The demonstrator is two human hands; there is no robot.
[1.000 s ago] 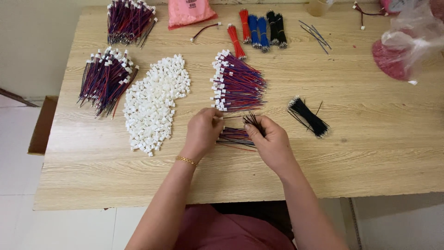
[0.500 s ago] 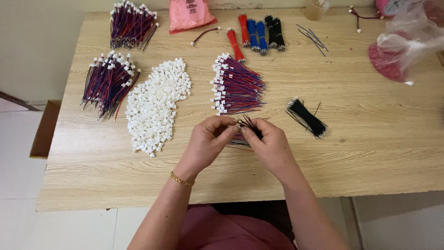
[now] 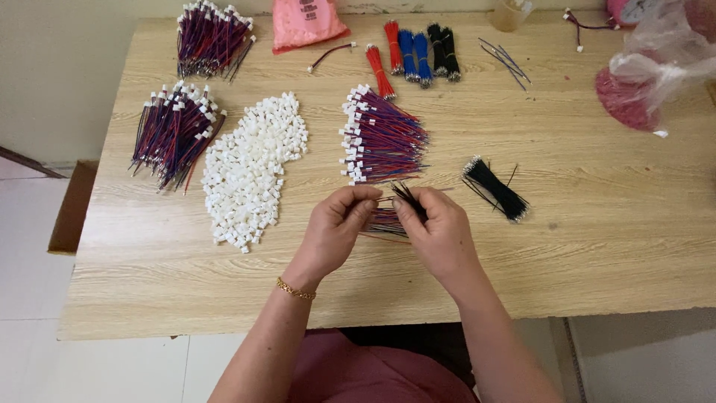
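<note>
My left hand [image 3: 334, 231] and my right hand [image 3: 438, 231] meet over the middle of a wooden table [image 3: 597, 246]. The left hand pinches a small white connector with red and blue wires [image 3: 382, 222] trailing toward the right hand. Several thin black wires [image 3: 409, 198] stick up from the right hand's fingers. Just beyond the hands lies a fanned row of finished red and blue wire sets with white connectors [image 3: 380, 138]. To the left spreads a heap of loose white connectors [image 3: 250, 168].
Loose black wires [image 3: 494, 188] lie to the right. Two more finished wire bundles [image 3: 173, 133] [image 3: 211, 37] sit at the far left. Red, blue and black wire bundles [image 3: 414, 51], a pink bag [image 3: 304, 22] and a clear bag over something pink [image 3: 656, 67] line the back.
Both hands lifted slightly off the table and came together; the left hand moved right from the table surface to pinch the connector by the black wires.
</note>
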